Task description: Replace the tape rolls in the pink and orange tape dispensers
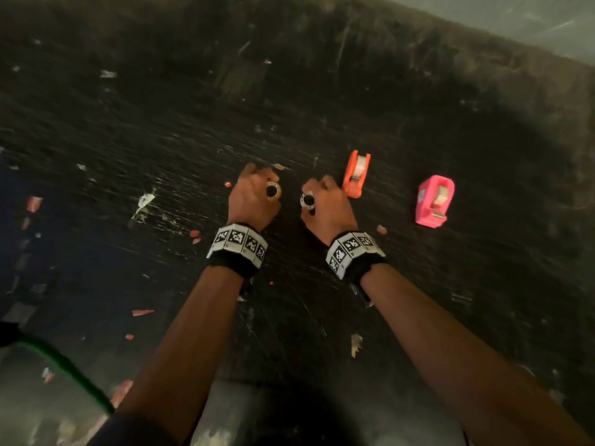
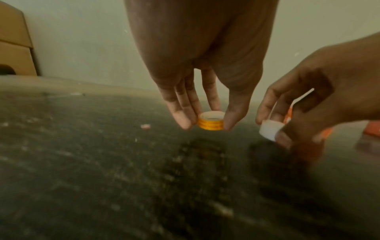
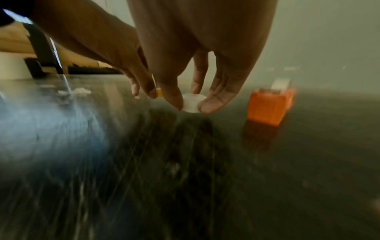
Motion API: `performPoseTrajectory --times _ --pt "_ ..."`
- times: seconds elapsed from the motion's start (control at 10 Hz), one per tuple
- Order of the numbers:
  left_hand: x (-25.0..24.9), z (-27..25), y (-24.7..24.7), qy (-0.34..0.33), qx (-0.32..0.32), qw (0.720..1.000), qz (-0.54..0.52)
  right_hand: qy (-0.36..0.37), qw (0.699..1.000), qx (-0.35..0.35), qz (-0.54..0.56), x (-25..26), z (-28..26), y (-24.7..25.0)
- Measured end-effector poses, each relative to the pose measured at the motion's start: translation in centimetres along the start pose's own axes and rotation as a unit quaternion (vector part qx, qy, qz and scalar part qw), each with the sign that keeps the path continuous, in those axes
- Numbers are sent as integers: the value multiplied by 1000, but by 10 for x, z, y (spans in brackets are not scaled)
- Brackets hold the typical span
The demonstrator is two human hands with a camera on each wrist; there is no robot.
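My left hand [image 1: 254,196] pinches a small yellow tape roll [image 1: 274,190] [image 2: 210,122] between thumb and fingers, just above the dark table. My right hand [image 1: 325,204] pinches a white tape roll [image 1: 307,200] [image 3: 193,103] [image 2: 270,129] the same way, beside the left. The orange dispenser [image 1: 355,173] [image 3: 270,106] stands just right of the right hand with a clear roll in it. The pink dispenser [image 1: 434,201] lies further right, also with a roll inside.
The scratched dark table [image 1: 289,107] is strewn with paper and red scraps [image 1: 143,201]. A green cable [image 1: 67,368] runs at the lower left. A cardboard box [image 2: 14,42] stands at the far left by the wall.
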State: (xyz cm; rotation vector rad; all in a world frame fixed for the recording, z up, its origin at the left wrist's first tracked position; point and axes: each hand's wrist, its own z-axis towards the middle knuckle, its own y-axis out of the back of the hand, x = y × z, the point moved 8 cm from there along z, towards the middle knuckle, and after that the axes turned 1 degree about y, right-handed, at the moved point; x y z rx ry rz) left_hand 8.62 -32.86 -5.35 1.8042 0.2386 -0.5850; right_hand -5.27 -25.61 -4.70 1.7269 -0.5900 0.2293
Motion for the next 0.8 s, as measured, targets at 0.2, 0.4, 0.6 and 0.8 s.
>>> performPoseTrajectory --times 0.2,0.4,0.6,0.8 --pt "15 3 -15 -5 0 999 -49 -50 998 -22 27 -14 2 -21" --pt "19 -44 -10 43 19 996 -71 -83 996 -10 22 -25 -55 -14" --pt "22 -157 -6 53 70 995 -54 -95 995 36 -20 -51 -183 -17" --pt "46 -272 -9 44 110 993 -21 -133 988 68 -30 -94 -335 -26"
